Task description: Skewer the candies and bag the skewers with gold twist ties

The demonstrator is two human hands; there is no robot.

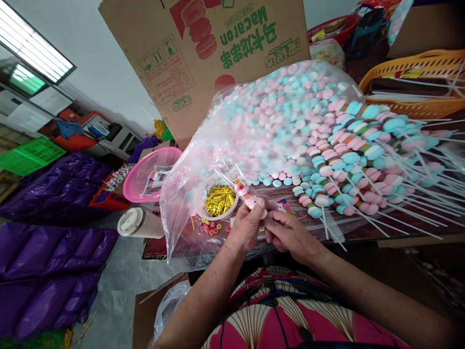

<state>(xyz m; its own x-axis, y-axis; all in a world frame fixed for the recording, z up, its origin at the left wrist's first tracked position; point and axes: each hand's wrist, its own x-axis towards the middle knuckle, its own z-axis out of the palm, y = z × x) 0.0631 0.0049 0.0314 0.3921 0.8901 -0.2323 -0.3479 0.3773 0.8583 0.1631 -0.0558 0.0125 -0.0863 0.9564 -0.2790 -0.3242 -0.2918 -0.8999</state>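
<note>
One wrapped candy (248, 196) at the left hand (249, 225) and right hand (286, 231).
Left thumb and fingers pinch its lower end; right fingertips press together just beside, their hold hidden. Near it, a bowl (234, 209) holds gold ties (219, 199); beyond, a candy bag (269, 111); rightward, skewers (348, 167).

The wrapped candy (250, 199) shows pink, orange and white, while the loose candy discs (276, 106) are pastel pink, sky blue and white, and the candy skewers (350, 157) band those hues with brown and green on white sticks. The twist ties (220, 199) gleam gold beside a bright pink mesh basket (132, 177). Green lettering and red motifs mark the brown cardboard box (163, 48); cream fans with dark lines pattern the magenta garment (290, 315).
</note>
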